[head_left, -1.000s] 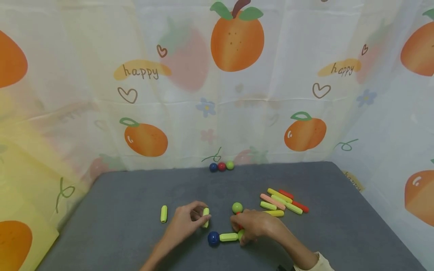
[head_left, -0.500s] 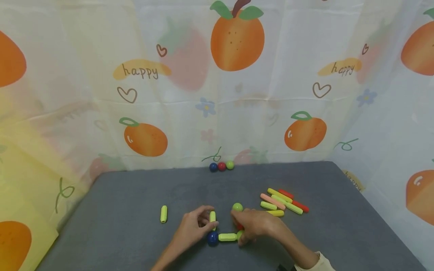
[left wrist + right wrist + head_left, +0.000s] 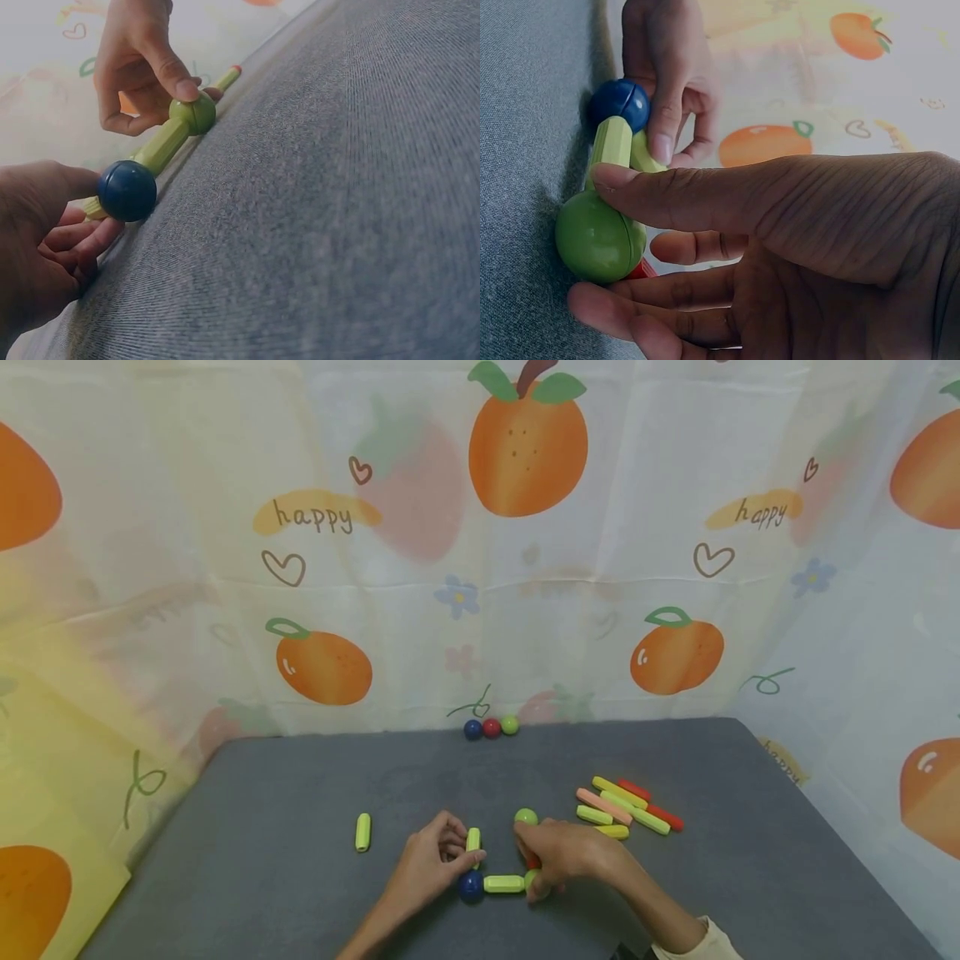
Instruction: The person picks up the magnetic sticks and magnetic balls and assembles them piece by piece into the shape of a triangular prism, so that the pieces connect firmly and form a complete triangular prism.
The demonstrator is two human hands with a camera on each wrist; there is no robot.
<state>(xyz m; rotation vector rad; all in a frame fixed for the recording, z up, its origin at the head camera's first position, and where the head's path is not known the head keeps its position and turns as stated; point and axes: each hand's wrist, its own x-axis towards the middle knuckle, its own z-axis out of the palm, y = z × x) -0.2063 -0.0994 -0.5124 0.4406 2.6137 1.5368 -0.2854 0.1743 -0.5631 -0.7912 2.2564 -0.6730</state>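
Observation:
My left hand (image 3: pixel 429 867) pinches a short light-green stick (image 3: pixel 473 841) between thumb and fingers, its near end right at the dark blue ball (image 3: pixel 471 886). A second light-green stick (image 3: pixel 504 884) joins that ball to a green ball (image 3: pixel 592 236). My right hand (image 3: pixel 570 856) grips this green ball, thumb on one side and fingers on the other. A red stick (image 3: pixel 642 270) runs from the ball, mostly hidden by the right hand in the head view. Just beyond the right fingers sits another green ball (image 3: pixel 527 816).
One short light-green stick (image 3: pixel 363 832) lies alone to the left. At the right is a loose pile with a salmon stick (image 3: pixel 603 807) and several yellow, green and red ones. Blue, red (image 3: pixel 491 727) and green balls line the back edge, before a fruit-print curtain (image 3: pixel 420 635).
My left hand has moved right and slightly nearer, bringing its green stick from apart to the blue ball. The right hand stays at the green ball, almost unmoved.

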